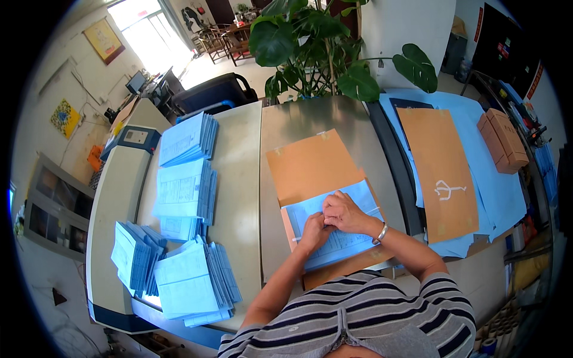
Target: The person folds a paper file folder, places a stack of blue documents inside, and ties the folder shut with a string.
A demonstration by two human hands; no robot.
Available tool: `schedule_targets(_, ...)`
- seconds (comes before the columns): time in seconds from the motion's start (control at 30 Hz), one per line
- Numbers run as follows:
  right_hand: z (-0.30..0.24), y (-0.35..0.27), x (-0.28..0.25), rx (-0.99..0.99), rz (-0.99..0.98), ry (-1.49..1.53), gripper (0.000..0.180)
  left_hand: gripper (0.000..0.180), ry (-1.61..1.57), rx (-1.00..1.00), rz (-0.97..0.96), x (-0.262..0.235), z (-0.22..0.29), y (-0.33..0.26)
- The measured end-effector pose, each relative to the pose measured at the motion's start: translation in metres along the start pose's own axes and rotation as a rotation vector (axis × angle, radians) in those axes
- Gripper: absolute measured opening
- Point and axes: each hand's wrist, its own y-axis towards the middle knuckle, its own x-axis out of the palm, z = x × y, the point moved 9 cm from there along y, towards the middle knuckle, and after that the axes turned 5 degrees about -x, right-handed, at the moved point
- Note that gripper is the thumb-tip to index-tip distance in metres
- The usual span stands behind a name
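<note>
A stack of blue printed sheets [343, 241] lies on an orange-brown cardboard sheet [313, 164], which extends beyond its far edge. A thin white strip [373, 211] crosses the stack, showing on both sides of my hands. My left hand [315, 231] is closed over the middle of the sheets, fingertips pinched along the strip's line. Touching it, my right hand [345, 213] is also closed, knuckles bent, with a silvery bracelet at the wrist. Both sets of fingertips meet, and what lies between them is largely hidden.
Bundles of blue printed sheets [182, 286] line the pale machine top to the left. On the right lie an orange-brown cardboard [444, 173] with a white mark, large blue sheets [498, 197] and a brown box [501, 141]. A leafy plant [322, 48] stands beyond the metal worktop [286, 119].
</note>
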Motion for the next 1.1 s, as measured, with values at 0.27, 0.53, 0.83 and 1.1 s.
schedule_targets(0.27,0.046,-0.048,-0.05,0.472,0.283,0.277,0.024,0.011,0.0,-0.036,-0.002,0.002,-0.002,-0.003)
schedule_targets(0.53,0.026,-0.059,0.015,0.311,-0.029,0.058,0.01,0.014,-0.066,-0.04,0.008,0.002,-0.013,-0.004)
schedule_targets(0.83,0.038,-0.061,0.02,0.41,-0.027,0.075,0.004,0.015,0.002,0.018,-0.028,-0.001,-0.001,-0.007)
schedule_targets(1.1,0.041,-0.061,0.021,0.436,-0.05,0.047,0.009,0.017,0.004,0.038,-0.13,-0.003,0.006,-0.007)
